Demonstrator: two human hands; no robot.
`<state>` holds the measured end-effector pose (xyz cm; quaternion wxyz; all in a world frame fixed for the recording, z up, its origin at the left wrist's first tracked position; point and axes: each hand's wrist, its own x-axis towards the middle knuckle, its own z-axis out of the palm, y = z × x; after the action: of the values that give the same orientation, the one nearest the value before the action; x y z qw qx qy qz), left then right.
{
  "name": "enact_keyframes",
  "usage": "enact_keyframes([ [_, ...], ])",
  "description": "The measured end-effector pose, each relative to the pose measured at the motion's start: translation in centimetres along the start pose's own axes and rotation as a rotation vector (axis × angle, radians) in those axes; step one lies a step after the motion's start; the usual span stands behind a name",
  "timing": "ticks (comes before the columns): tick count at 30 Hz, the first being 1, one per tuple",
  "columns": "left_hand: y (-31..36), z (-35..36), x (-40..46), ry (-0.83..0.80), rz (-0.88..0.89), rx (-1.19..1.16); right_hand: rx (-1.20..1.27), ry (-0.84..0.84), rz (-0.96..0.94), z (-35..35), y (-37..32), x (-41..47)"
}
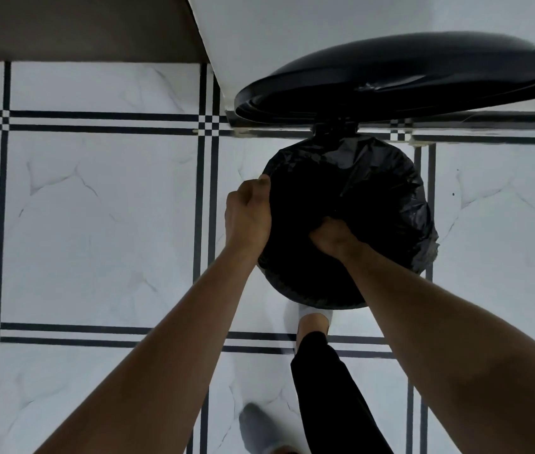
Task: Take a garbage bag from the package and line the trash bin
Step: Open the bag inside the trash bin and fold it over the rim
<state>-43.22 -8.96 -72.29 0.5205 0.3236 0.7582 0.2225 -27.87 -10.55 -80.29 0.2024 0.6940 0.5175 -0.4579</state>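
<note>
A round black trash bin (308,294) stands on the floor right of centre, seen from above, with its lid (390,77) raised behind it. A black garbage bag (387,178) is draped over the bin's rim and sags into the opening. My left hand (248,214) grips the bag's edge at the bin's left rim, fingers curled. My right hand (333,239) reaches down into the opening from the near side, its fingers buried in the bag's plastic. The bag package is not in view.
White marble-look floor tiles with dark double lines (96,122) surround the bin. A white wall (292,24) rises behind it, beside a brown panel (79,27). My foot in a white sock (313,317) presses at the bin's near base; the other foot (258,427) is behind.
</note>
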Motion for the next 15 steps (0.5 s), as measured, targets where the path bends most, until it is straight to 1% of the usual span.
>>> enact_keyframes([
  [2, -0.1, 0.0, -0.1, 0.01, 0.01, 0.013, 0.044, 0.029, 0.005, -0.3, -0.4, -0.8],
  [5, 0.6, 0.1, -1.0, 0.037, 0.0, 0.073, 0.086, 0.155, -0.053, -1.3, 0.3, -2.5],
  [7, 0.9, 0.1, -1.5, 0.074, 0.003, 0.098, 0.137, 0.198, -0.059, -1.6, 1.0, -3.1],
  [12, 0.5, 0.7, -1.4, 0.076, -0.004, 0.057, 0.018, 0.033, -0.054, -1.7, 1.3, -2.7],
  [13, 0.2, 0.9, -1.3, 0.079, -0.031, 0.045, -0.007, 0.019, -0.057, -1.8, 1.2, -2.6],
  [15, 0.1, 0.9, -1.4, 0.091, -0.039, 0.027, 0.003, 0.042, -0.085, -1.8, 1.2, -2.6],
])
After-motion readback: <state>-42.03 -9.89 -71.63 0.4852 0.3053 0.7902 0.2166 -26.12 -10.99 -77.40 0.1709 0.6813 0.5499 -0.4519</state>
